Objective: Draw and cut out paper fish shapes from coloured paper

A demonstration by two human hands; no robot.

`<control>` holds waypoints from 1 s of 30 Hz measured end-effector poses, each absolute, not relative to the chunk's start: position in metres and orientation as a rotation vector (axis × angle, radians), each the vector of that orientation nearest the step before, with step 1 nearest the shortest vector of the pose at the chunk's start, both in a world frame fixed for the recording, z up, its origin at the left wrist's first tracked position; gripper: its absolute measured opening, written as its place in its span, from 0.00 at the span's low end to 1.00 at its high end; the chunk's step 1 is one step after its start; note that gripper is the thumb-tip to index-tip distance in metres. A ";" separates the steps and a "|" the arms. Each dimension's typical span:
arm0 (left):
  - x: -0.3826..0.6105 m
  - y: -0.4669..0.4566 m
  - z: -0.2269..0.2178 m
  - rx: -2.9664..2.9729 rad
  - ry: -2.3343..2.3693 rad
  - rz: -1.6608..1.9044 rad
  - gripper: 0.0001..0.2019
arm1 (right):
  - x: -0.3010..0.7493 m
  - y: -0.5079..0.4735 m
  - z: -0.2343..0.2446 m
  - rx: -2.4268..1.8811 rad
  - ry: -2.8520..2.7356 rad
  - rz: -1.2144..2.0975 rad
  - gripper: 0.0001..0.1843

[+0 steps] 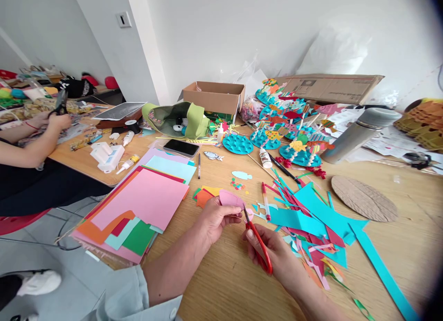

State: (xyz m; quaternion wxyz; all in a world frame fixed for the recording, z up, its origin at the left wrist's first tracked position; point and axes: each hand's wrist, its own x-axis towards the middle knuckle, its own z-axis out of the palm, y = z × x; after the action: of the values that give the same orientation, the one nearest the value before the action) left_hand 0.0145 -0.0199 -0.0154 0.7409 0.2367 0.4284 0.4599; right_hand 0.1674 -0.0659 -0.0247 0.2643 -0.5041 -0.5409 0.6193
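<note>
My left hand [216,217] pinches a small piece of pink paper [231,199] by its lower edge. In my right hand [275,247] is a pair of red-handled scissors [259,249], its blades at the paper's right edge. Just beyond the paper lie a light blue fish-shaped cutout [241,175] and tiny coloured paper dots [237,184]. Orange and yellow paper pieces [204,197] rest to the left of the pink paper. A red pen [266,201] lies right of it, beside turquoise paper scraps [297,222].
Stacked coloured paper [148,196] lies left, near a phone [182,147]. Behind are a green bag [197,120], a cardboard box [214,97] and turquoise paper-fish crafts [238,145]. A grey bottle [360,134] and a cardboard oval [363,199] are at right. Another person's hands [51,120] hold scissors far left.
</note>
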 end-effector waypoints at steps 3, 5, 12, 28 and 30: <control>0.015 -0.020 -0.017 0.539 0.908 1.021 0.16 | 0.167 -0.066 -0.025 -1.366 -1.464 1.675 0.25; 0.015 -0.019 -0.018 0.556 0.894 1.022 0.16 | 0.167 -0.066 -0.026 -1.369 -1.473 1.672 0.25; 0.015 -0.020 -0.016 0.574 0.930 1.022 0.13 | 0.168 -0.067 -0.025 -1.363 -1.499 1.686 0.25; 0.015 -0.020 -0.014 0.612 0.910 0.997 0.13 | 0.167 -0.067 -0.018 -1.350 -1.464 1.704 0.26; 0.015 -0.020 -0.014 0.610 0.905 0.991 0.13 | 0.167 -0.067 -0.019 -1.349 -1.467 1.700 0.26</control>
State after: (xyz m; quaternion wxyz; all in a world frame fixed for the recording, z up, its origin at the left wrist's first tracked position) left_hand 0.0146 -0.0201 -0.0142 0.7405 0.2781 0.4127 0.4517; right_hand 0.1673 -0.0671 -0.0186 0.2583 -0.4975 -0.5410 0.6269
